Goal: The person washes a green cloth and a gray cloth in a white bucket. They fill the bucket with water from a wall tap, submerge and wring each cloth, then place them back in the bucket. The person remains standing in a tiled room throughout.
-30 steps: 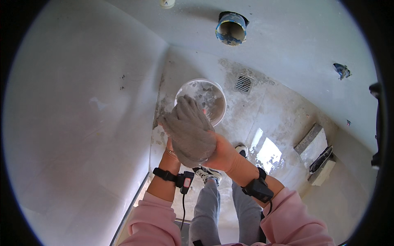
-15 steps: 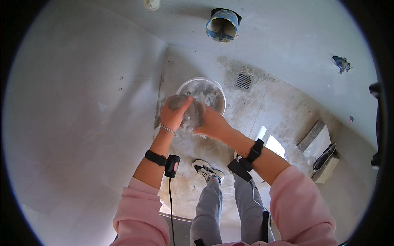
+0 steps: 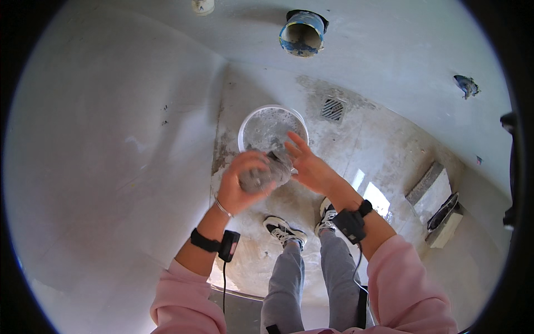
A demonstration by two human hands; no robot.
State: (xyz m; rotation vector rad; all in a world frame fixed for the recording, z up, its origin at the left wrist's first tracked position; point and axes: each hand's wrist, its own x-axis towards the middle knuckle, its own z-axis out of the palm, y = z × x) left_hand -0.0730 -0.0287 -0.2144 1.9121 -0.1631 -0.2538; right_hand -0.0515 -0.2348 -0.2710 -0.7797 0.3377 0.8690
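My left hand (image 3: 236, 186) is closed round a bunched grey rag (image 3: 281, 168), which looks wet and is blurred by motion. On the rag's other side, my right hand (image 3: 312, 171) has its fingers spread, its lower fingers close to the cloth; whether they touch it I cannot tell. Just beyond both hands stands a round white bucket (image 3: 241, 133) holding cloudy grey water (image 3: 271, 125). The rag hangs over the near side of the bucket's rim and hides part of it.
A floor drain grate (image 3: 333, 109) lies right of the bucket. An open pipe (image 3: 301, 40) juts from the far wall. At right, board pieces (image 3: 431, 189) and a dark trowel-like thing (image 3: 443, 212) rest against the wall. My shoes (image 3: 284, 229) are near the bucket.
The rag has come nearer to me, from over the bucket to its near rim. My right hand has loosened from it and spread its fingers, while my left hand keeps hold.
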